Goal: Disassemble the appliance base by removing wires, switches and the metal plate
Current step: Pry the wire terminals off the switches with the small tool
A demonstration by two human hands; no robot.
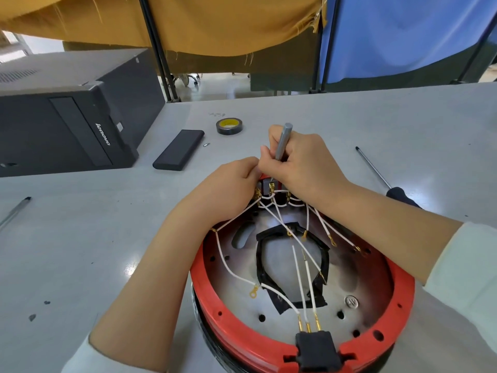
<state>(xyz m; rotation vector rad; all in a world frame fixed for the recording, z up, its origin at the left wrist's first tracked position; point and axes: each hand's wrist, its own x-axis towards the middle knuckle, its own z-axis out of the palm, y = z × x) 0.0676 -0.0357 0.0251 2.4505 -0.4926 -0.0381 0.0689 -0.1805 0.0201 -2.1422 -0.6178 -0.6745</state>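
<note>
A round red appliance base (400, 313) lies open side up on the grey table, a shiny metal plate (357, 267) inside it. White wires (231, 267) with gold terminals run across the plate to a row of black switches (266, 185) at the far rim. A black plug socket (317, 351) sits in the near rim. My left hand (228, 189) holds the far rim by the switches, fingertips hidden. My right hand (301, 160) grips a grey tool handle (283, 141), its tip down at the switch terminals.
A long screwdriver (376, 173) with a black handle lies right of the base. A roll of tape (229, 126), a flat black case (178, 153) and a small bit (206, 144) lie behind. A black computer tower (67, 125) stands at left, a pen (14, 211) near the left edge.
</note>
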